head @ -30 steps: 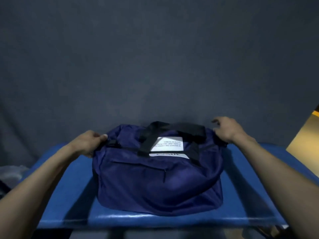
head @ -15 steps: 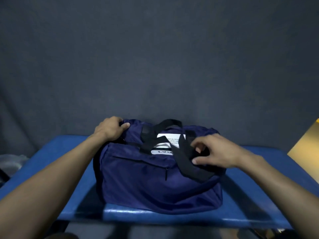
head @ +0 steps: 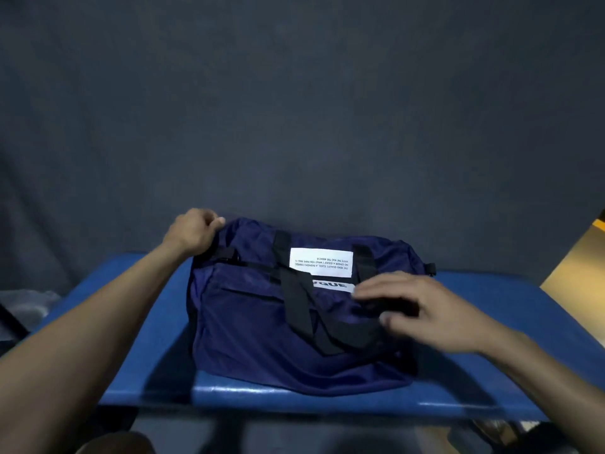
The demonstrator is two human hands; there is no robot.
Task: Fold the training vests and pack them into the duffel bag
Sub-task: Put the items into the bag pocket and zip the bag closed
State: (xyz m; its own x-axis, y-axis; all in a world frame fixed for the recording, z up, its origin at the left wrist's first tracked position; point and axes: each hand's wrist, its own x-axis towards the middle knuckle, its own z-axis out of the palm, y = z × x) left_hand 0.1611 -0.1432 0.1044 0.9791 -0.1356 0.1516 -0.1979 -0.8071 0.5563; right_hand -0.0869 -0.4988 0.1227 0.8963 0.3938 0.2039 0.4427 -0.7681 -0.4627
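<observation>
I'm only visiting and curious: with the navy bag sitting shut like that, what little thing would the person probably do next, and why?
Probably sweep the black carry straps toward the near side. They lie across the top of the duffel bag, the right hand is already on them, and the left hand grips the bag's far left corner, steadying it. No vests show, so the top likely needs clearing first.
</observation>
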